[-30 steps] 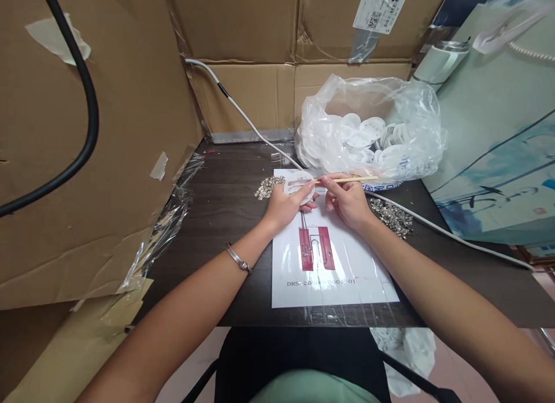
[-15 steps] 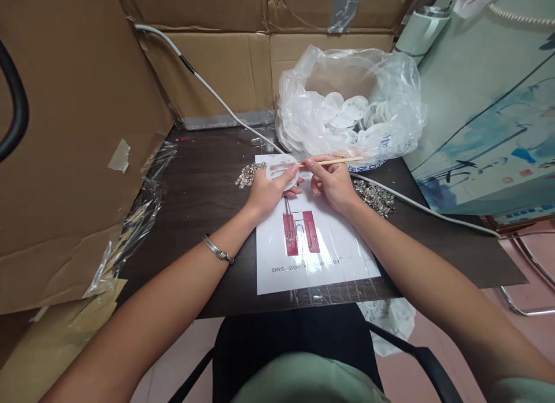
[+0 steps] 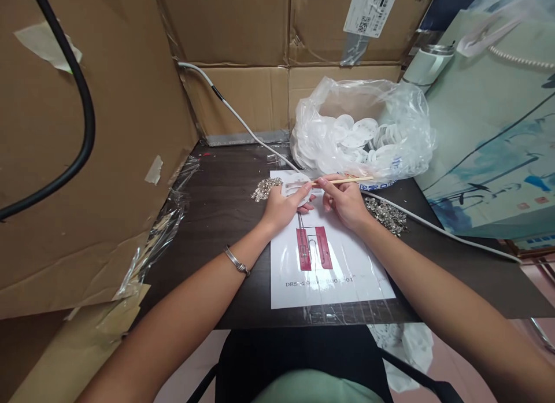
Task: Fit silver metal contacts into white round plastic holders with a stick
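A heap (image 3: 265,189) of small shiny metal parts lies beside the left hand (image 3: 282,209), which grips a flat white disc (image 3: 292,187) over the printed sheet (image 3: 347,258), thumb on top. The right hand (image 3: 347,202) pinches a thin pale stick (image 3: 362,178), left end at the disc. Behind, a crinkled translucent bag (image 3: 309,145) contains round white pieces (image 3: 364,130); rightmost, a second metal pile (image 3: 389,216).
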{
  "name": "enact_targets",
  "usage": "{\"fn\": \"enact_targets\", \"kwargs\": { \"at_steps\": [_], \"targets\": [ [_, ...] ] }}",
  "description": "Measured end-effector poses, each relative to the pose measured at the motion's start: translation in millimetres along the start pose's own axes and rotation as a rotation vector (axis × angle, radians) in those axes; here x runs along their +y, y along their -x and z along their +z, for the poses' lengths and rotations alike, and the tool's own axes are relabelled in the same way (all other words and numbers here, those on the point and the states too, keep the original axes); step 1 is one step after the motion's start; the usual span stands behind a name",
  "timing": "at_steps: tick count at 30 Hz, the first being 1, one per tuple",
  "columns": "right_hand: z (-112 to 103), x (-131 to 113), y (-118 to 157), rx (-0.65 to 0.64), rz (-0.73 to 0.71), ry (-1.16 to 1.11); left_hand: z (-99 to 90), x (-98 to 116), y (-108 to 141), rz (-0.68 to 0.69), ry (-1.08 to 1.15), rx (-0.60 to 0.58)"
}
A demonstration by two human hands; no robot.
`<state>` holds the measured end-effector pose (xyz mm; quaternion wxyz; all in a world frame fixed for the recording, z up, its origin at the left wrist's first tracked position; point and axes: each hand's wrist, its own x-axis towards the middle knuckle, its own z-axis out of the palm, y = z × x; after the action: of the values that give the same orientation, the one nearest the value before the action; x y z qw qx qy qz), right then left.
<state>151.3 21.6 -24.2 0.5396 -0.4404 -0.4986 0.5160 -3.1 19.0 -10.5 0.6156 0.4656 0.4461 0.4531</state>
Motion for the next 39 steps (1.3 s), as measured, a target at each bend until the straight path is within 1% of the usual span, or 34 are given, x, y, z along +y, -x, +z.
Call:
{"fn": "enact_targets", "kwargs": {
  "at_steps": [7, 15, 22, 32, 39],
  "targets": [
    [-0.1, -0.3, 2.7, 0.000, 0.000, 0.006, 1.1, 3.0, 4.0, -0.011, 0.004, 0.026],
    [0.2, -4.1, 5.6, -0.003, 0.004, -0.003, 2.0, 1.3, 4.2, 0.022, 0.007, 0.001],
    [-0.8, -2.3, 6.8, 0.001, 0.019, 0.014, 0.9, 0.9, 6.4, 0.008, -0.012, -0.003],
    [0.9, -4.4, 6.9, -0.004, -0.008, -0.003, -0.7, 3.5, 5.4, -0.012, 0.002, -0.020],
    [-0.2, 1.4, 5.1, -0.015, -0.012, -0.024, -1.9, 2.2, 3.7, -0.027, 0.041, -0.030]
  ]
}}
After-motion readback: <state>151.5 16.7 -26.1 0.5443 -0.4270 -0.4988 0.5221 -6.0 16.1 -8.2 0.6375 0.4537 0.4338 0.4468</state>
